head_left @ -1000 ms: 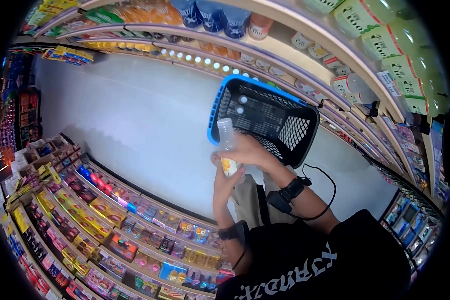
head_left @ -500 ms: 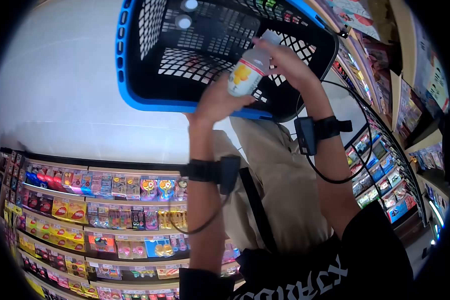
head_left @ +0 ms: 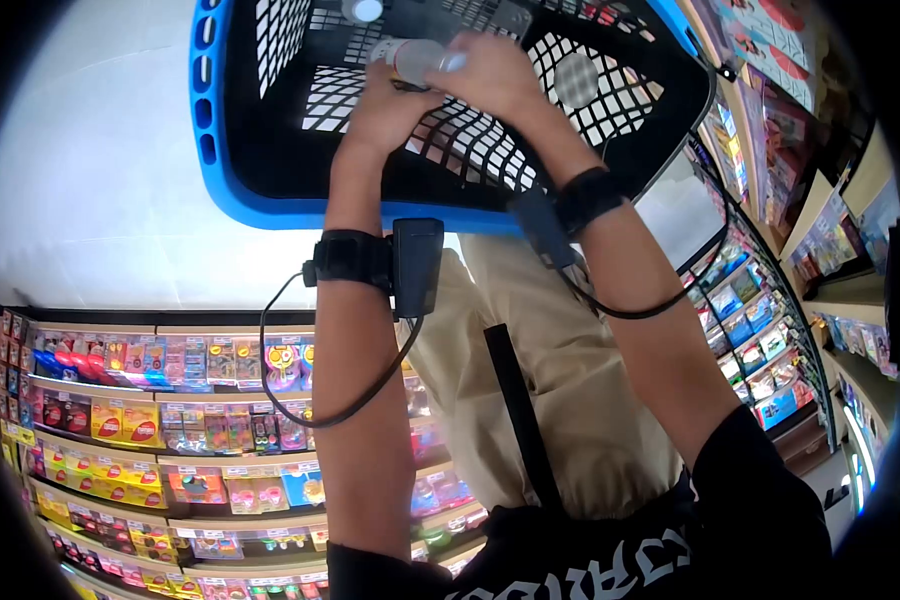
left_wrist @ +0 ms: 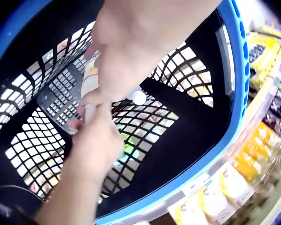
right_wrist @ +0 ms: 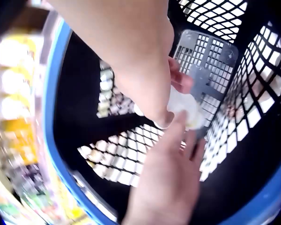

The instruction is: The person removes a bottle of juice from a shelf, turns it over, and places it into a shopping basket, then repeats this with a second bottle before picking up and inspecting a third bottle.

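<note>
A bottle (head_left: 410, 60) with a white label lies almost flat in the head view, between both hands, within the black basket (head_left: 270, 190) with a blue rim. The left hand (head_left: 390, 112) grips its left end, thumb along the near side. Curled fingers of the right hand (head_left: 495, 78) hold its other end. The left wrist view shows the label (left_wrist: 90, 77) partly covered by fingers. In the right wrist view, the bottle (right_wrist: 185, 108) is blurred, with the hands covering parts of it. A white cap (head_left: 367, 10) of another bottle shows inside the basket.
Shelves of boxed and packaged goods (head_left: 130, 420) stand at lower left. More shelves (head_left: 770, 330) run along the right. Bottles with yellow labels (left_wrist: 225, 183) line a shelf close to the basket rim. Wrist cameras with cables (head_left: 420, 268) hang by the forearms.
Both hands have carried the bottle from in front of the basket down into it, and then leftward. The bottle has gone from upright to nearly flat. The view has moved closer to the basket.
</note>
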Demonstrator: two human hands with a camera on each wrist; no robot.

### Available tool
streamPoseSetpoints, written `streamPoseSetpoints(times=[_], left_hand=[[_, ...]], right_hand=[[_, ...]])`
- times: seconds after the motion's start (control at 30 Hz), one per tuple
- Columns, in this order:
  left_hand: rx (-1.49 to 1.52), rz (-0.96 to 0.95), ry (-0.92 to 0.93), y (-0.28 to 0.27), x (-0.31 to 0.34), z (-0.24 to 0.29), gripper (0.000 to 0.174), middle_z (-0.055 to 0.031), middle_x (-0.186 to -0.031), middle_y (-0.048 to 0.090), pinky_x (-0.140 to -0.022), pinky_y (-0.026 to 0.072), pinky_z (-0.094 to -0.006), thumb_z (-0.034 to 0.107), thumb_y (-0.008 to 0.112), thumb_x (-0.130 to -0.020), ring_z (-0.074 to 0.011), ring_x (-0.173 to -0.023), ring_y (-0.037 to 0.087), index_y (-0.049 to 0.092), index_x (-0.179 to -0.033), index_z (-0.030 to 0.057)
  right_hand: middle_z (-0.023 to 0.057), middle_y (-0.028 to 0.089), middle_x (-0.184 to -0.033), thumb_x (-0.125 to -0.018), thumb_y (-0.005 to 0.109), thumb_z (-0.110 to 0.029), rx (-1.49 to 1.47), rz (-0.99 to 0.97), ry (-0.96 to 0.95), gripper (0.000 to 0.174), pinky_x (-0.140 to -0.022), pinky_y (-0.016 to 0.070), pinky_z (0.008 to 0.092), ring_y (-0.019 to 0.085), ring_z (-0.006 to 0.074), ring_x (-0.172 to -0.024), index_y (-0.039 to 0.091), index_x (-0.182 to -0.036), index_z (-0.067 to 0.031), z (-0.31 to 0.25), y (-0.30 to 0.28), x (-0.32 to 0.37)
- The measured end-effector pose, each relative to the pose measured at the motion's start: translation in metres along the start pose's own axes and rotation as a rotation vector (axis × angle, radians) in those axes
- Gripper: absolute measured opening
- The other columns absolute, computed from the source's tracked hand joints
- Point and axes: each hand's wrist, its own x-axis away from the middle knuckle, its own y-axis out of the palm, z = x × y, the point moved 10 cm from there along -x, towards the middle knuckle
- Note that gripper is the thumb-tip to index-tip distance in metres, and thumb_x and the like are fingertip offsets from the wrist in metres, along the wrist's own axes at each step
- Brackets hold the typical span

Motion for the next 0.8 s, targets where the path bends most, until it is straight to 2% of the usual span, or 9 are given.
streamPoseSetpoints(times=[0.07,0.17,0.27,0.3,0.4,0.43,0.57,0.73,0.8], left_hand=[[0.324,-0.082,-0.054,0.014,0.006,-0.006,0.066,-0.0233,-0.107,0.065,-0.080,0.0528,-0.0347,0.015,0.066,-0.075,-0.0302,-0.087,0.069,0.041,-0.134,-0.0046],[0.312,0.136,-0.156,-0.001,0.011,-0.034,0.056,-0.0228,-0.104,0.065,-0.070,0.0533,-0.0357,0.013,0.058,-0.077,-0.0319,-0.079,0.068,0.048,-0.129,-0.0044],[0.581,0.320,-0.287,-0.013,0.017,-0.067,0.036,-0.0276,-0.104,0.065,-0.082,0.0495,-0.0371,0.011,0.054,-0.076,-0.0351,-0.094,0.065,0.061,-0.106,-0.0083],[0.638,0.374,-0.284,-0.015,0.011,-0.079,0.034,-0.0279,-0.104,0.065,-0.085,0.0481,-0.0372,0.011,0.053,-0.077,-0.0343,-0.098,0.064,0.061,-0.103,-0.0090],[0.715,0.540,-0.267,-0.031,0.012,-0.075,0.031,-0.0259,-0.103,0.066,-0.087,0.0474,-0.0367,0.010,0.051,-0.080,-0.0315,-0.100,0.064,0.061,-0.100,-0.0106],[0.737,0.569,-0.277,-0.034,0.011,-0.075,0.030,-0.0248,-0.103,0.066,-0.087,0.0475,-0.0364,0.010,0.051,-0.080,-0.0304,-0.099,0.064,0.061,-0.101,-0.0105],[0.987,0.596,-0.291,-0.039,0.015,-0.073,0.026,-0.0181,-0.097,0.066,-0.079,0.0482,-0.0350,0.009,0.051,-0.081,-0.0244,-0.089,0.063,0.063,-0.096,-0.0084],[1.090,0.511,-0.331,-0.039,0.017,-0.069,0.030,-0.0127,-0.106,0.055,-0.082,0.0521,-0.0327,0.015,0.056,-0.091,-0.0210,-0.095,0.056,0.055,-0.114,-0.0046],[1.035,0.508,-0.342,-0.041,0.017,-0.064,0.030,-0.0122,-0.107,0.055,-0.084,0.0521,-0.0328,0.015,0.056,-0.091,-0.0215,-0.099,0.056,0.054,-0.115,-0.0043]], right_hand=[[0.0134,0.072,-0.080,-0.075,0.072,-0.046,0.055,0.112,0.038,0.054,-0.061,0.0563,0.0312,0.071,0.0192,-0.062,0.069,-0.102,0.0003,-0.004,0.021,-0.005],[0.0126,0.071,-0.073,-0.075,0.070,-0.046,-0.276,-0.007,0.267,0.058,-0.066,0.0568,0.0336,0.070,0.0215,-0.059,0.066,-0.104,0.0041,0.027,0.072,-0.025],[0.0103,0.070,-0.067,-0.077,0.068,-0.047,-0.319,-0.160,0.232,0.060,-0.066,0.0569,0.0350,0.069,0.0229,-0.054,0.065,-0.103,0.0069,0.010,0.096,-0.035],[0.0150,0.072,-0.078,-0.078,0.066,-0.048,-0.157,-0.148,0.216,0.060,-0.074,0.0568,0.0361,0.073,0.0261,-0.070,0.066,-0.108,0.0043,0.004,0.098,-0.038],[0.0221,0.067,-0.113,-0.071,0.070,-0.050,-0.027,-0.102,0.276,0.057,-0.091,0.0523,0.0414,0.066,0.0319,-0.106,0.070,-0.105,-0.0039,-0.015,0.104,-0.044],[0.0206,0.068,-0.113,-0.070,0.071,-0.049,-0.039,-0.121,0.319,0.056,-0.092,0.0517,0.0413,0.066,0.0329,-0.107,0.071,-0.104,-0.0050,-0.020,0.106,-0.045],[0.0185,0.068,-0.113,-0.072,0.070,-0.044,-0.101,-0.136,0.321,0.050,-0.092,0.0516,0.0415,0.065,0.0334,-0.108,0.071,-0.106,-0.0062,-0.024,0.129,-0.065],[0.0166,0.070,-0.108,-0.078,0.064,-0.031,-0.249,-0.122,0.235,0.037,-0.090,0.0521,0.0425,0.066,0.0308,-0.107,0.071,-0.103,-0.0056,-0.025,0.141,-0.103],[0.0159,0.071,-0.098,-0.081,0.061,-0.020,-0.358,-0.226,0.208,0.029,-0.072,0.0566,0.0365,0.070,0.0256,-0.083,0.070,-0.101,-0.0016,-0.021,0.156,-0.124]])
